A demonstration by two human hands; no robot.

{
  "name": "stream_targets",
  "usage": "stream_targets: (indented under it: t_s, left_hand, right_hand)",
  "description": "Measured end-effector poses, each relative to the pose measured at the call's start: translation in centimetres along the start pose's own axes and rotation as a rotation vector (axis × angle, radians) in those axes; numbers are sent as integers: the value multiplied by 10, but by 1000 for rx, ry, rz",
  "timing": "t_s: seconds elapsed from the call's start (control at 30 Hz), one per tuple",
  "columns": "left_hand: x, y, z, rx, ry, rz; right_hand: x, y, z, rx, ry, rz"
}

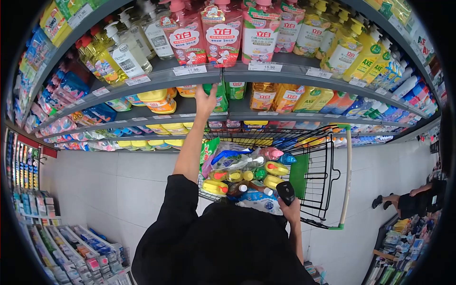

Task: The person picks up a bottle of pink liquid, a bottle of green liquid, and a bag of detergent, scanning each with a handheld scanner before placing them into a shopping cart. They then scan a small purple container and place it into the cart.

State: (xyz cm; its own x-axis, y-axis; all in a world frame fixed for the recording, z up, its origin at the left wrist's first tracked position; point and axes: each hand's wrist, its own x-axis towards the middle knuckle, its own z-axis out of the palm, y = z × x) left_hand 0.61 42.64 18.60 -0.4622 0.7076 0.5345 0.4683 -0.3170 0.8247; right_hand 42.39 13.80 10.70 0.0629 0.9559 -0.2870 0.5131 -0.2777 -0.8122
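Observation:
My left hand (206, 99) reaches up to the second shelf, its fingers closed around the green top of a green bottle (220, 97). Another green bottle (236, 90) stands just right of it. Low over the cart, my right hand (290, 209) is wrapped round a black handheld scanner (286, 192). Beside that hand, the shopping cart (327, 171) holds several yellow bottles, a pink bottle (271, 153), a blue bottle (287, 159) and a blue-and-white pack (261, 202).
Pink pump bottles (222, 38) line the upper shelf (285, 71), above price tags. More shelving (80, 251) stands at the lower left. A person in dark clothes (415, 204) is at the right, near another display (396, 249).

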Motion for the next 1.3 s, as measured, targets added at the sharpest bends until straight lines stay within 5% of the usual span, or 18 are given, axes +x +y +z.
stream_targets:
  t_s: [0.43, 0.8, 1.03, 1.17, 1.23, 1.3]
  left_hand:
    - [-43, 8, -41, -616, 21, -184]
    - [-78, 91, -121, -573, -88, -119]
    - [-122, 131, -144, -1025, -240, -169]
    - [-134, 146, -135, -1332, -325, -206]
    - [-141, 146, -131, -1372, -329, -222]
    - [-146, 144, -128, -1412, -333, -235]
  right_hand:
    - [-11, -20, -1, 47, -54, 21]
    - [8, -56, -2, 161, -168, 30]
    - [52, -109, 9, 1071, -660, 330]
    - [65, -114, 25, 1343, -791, 416]
    - [59, -131, 27, 1401, -812, 396]
    - [57, -126, 30, 1310, -936, 136]
